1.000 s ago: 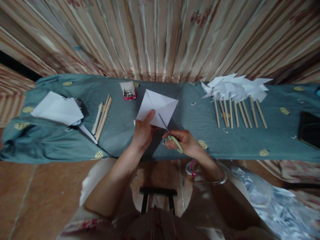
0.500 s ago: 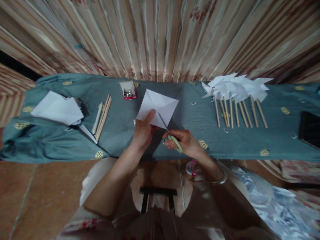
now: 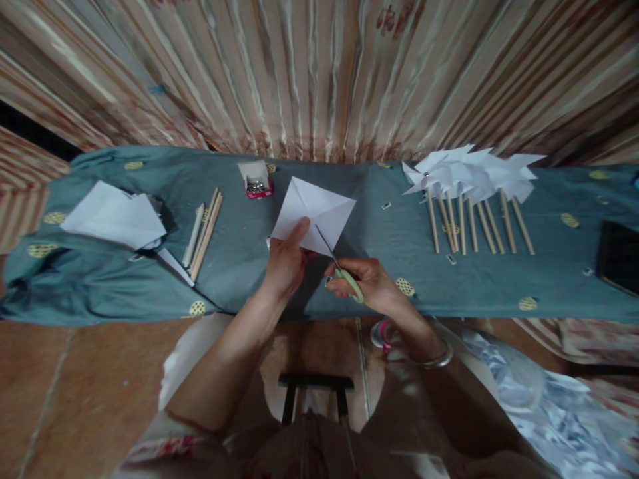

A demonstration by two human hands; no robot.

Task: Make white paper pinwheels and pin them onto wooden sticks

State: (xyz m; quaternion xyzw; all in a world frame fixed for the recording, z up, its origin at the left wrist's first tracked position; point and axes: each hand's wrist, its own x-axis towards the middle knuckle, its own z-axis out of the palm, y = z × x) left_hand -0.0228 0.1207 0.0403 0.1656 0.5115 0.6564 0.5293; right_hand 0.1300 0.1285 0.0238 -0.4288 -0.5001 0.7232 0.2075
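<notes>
A square sheet of white paper (image 3: pixel 327 206) with crease lines is held over the cloth-covered table, one corner pointing away from me. My left hand (image 3: pixel 288 259) grips its near left side, thumb on top and fingers underneath. In my right hand (image 3: pixel 368 283) is a pair of scissors (image 3: pixel 353 285) with pale green handles. Their blade lies across the paper's near right part, its tip close to the middle of the sheet. My right fingers are closed around the handles.
Paper pinwheels (image 3: pixel 464 174) on wooden sticks lie at the right. At the left are a stack of white paper (image 3: pixel 112 216) and several loose sticks (image 3: pixel 207 236). An open small box (image 3: pixel 258 186) of metal pins stands behind. A dark flat object (image 3: pixel 619 256) lies far right.
</notes>
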